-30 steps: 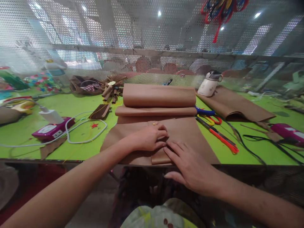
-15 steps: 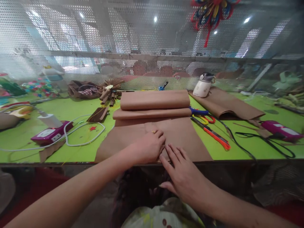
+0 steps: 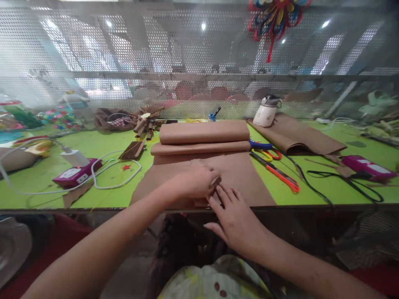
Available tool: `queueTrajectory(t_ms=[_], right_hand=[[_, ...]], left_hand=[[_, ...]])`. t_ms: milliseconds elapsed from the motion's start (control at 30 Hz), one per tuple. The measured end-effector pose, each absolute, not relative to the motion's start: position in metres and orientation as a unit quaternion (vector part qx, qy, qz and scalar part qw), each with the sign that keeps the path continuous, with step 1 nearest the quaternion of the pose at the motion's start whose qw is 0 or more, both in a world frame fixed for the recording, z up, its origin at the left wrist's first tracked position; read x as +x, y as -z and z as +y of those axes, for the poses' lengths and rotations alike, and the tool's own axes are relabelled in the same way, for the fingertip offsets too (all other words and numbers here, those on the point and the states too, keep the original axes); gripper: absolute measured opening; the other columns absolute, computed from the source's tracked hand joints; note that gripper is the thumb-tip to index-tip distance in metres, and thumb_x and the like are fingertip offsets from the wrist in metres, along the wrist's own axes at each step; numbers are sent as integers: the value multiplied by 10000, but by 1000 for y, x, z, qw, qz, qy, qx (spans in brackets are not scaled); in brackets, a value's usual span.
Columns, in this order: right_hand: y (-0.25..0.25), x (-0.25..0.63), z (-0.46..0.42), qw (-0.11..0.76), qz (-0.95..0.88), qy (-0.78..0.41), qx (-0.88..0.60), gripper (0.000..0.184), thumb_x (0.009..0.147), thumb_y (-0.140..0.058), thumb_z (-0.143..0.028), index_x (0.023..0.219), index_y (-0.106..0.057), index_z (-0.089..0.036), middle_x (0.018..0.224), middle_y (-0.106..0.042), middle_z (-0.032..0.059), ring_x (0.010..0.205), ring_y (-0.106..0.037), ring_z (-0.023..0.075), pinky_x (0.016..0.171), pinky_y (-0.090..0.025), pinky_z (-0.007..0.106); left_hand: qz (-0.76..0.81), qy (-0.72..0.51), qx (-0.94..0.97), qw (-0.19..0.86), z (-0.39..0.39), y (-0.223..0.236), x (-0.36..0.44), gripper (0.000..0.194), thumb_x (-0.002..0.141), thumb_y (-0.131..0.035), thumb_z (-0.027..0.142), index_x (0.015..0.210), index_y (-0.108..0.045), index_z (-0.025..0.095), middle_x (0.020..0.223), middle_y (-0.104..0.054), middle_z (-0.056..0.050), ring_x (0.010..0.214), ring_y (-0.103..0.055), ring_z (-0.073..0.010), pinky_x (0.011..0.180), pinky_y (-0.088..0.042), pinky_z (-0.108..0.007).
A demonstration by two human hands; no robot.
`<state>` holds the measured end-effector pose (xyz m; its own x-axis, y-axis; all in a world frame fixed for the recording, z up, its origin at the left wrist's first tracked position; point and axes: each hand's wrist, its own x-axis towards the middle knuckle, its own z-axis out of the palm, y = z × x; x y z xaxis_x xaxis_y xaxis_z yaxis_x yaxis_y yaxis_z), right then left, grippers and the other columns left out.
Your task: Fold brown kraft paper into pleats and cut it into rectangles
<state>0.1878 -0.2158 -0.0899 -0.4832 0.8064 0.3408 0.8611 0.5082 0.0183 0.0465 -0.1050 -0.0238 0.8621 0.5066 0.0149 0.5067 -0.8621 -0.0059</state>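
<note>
A large sheet of brown kraft paper (image 3: 249,178) lies at the table's front edge, its far part in folds or rolls. Over its middle, my left hand (image 3: 198,182) is curled shut on a small brown paper roll (image 3: 215,181), which shows at the fingertips; the hand is slightly blurred. My right hand (image 3: 238,216) reaches in from the right, fingers stretched out and tips close to the roll. Whether those tips press the roll or only the sheet is hard to see.
On the right lie scissors (image 3: 262,145), a utility knife (image 3: 282,176), a cord and a purple power strip (image 3: 368,167). A white bottle (image 3: 265,112) stands on more brown paper. Leftward are another purple power strip (image 3: 75,176), a white cable (image 3: 116,187) and brown scraps (image 3: 132,150).
My left hand has lifted and turned slightly, so the small brown roll now shows at its fingertips. The right fingertips have moved a little farther forward beside it.
</note>
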Motion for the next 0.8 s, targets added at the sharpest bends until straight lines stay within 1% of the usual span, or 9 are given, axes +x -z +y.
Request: queueTrajectory(t_ms=[100, 167, 233, 333, 367, 433, 500, 633, 800], right_hand=[[85, 184, -212, 141, -855, 87, -492, 604, 902, -430, -519, 1336, -473, -101, 1375, -455, 240, 1283, -374, 382, 980, -338, 562], [86, 183, -212, 142, -855, 95, -489, 616, 899, -444, -510, 1336, -469, -76, 1382, -448, 237, 1294, -353, 384, 989, -329, 561], [88, 183, -213, 142, -858, 106, -482, 640, 888, -473, -499, 1337, -460, -44, 1394, -432, 241, 1298, -339, 386, 1011, -309, 561], [92, 184, -214, 131, -861, 114, -478, 666, 869, -504, -500, 1311, -481, -2, 1372, -453, 255, 1286, -344, 393, 1035, -286, 558], [94, 184, -214, 126, -863, 114, -476, 660, 867, -507, -496, 1304, -492, -2, 1353, -476, 253, 1277, -354, 397, 1035, -283, 560], [97, 184, -213, 121, -867, 115, -470, 616, 876, -501, -461, 1318, -492, -32, 1340, -498, 235, 1271, -361, 400, 1030, -280, 572], [99, 183, -212, 124, -870, 118, -462, 584, 881, -496, -403, 1353, -461, -61, 1388, -459, 215, 1300, -329, 396, 1035, -269, 579], [101, 184, -212, 127, -868, 111, -467, 628, 841, -531, -338, 1361, -424, -3, 1459, -355, 230, 1345, -262, 388, 1059, -251, 568], [97, 186, -214, 138, -864, 95, -474, 607, 857, -507, -307, 1368, -407, 7, 1453, -370, 226, 1346, -288, 365, 1069, -265, 556]], left_hand=[[-302, -38, -952, -28, -98, 17, 51, 248, 905, -428, 305, 945, -622, 156, 789, -662, -67, 653, -583, -172, 610, -427, -272], [-308, -41, -950, -26, -99, 17, 53, 227, 908, -428, 284, 934, -607, 146, 805, -655, -72, 661, -583, -172, 616, -434, -271], [-303, -21, -953, -17, -108, 22, 55, 192, 904, -431, 234, 913, -593, 130, 868, -643, -94, 739, -595, -186, 672, -458, -284], [-300, 72, -951, 1, -134, 33, 54, 178, 903, -418, 179, 937, -580, 115, 965, -624, -120, 916, -592, -220, 800, -483, -325], [-305, 114, -945, 7, -145, 37, 53, 193, 911, -402, 174, 970, -576, 115, 993, -622, -120, 965, -585, -225, 839, -485, -341], [-318, 189, -929, 13, -168, 48, 46, 243, 935, -382, 215, 1087, -547, 121, 1133, -601, -132, 1101, -548, -234, 927, -474, -375], [-320, 235, -917, 28, -189, 60, 37, 320, 931, -414, 248, 1205, -488, 100, 1232, -572, -150, 1180, -511, -243, 982, -463, -404], [-337, 232, -908, 94, -213, 84, 21, 450, 901, -461, 214, 1309, -414, 29, 1336, -510, -205, 1280, -440, -284, 1047, -420, -461], [-346, 208, -902, 155, -213, 97, 14, 483, 891, -482, 289, 1290, -462, 18, 1349, -504, -212, 1287, -435, -329, 1066, -374, -530]])
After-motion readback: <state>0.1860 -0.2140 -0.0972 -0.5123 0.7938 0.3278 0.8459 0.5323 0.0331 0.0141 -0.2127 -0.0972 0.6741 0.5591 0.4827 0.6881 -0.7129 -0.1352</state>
